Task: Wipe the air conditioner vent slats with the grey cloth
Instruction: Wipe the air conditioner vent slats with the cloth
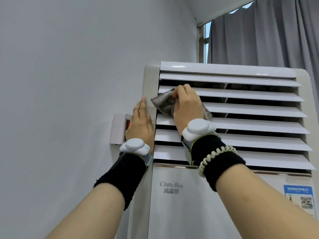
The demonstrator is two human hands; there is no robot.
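A white floor-standing air conditioner point(181, 200) fills the right half of the view, with several horizontal vent slats point(250, 109) across its top. My right hand point(187, 107) grips the crumpled grey cloth point(164, 104) and presses it against the left end of the upper slats. The cloth sticks out to the left of the fingers and a little to the right of the wrist. My left hand point(140, 125) lies flat, fingers straight, against the unit's left side panel, holding nothing. Both wrists wear black bands with white devices.
A small white wall box with a red switch point(120, 128) sits just left of the unit, partly behind my left hand. A bare grey wall lies to the left. Grey curtains point(267, 35) and a window strip hang behind the unit.
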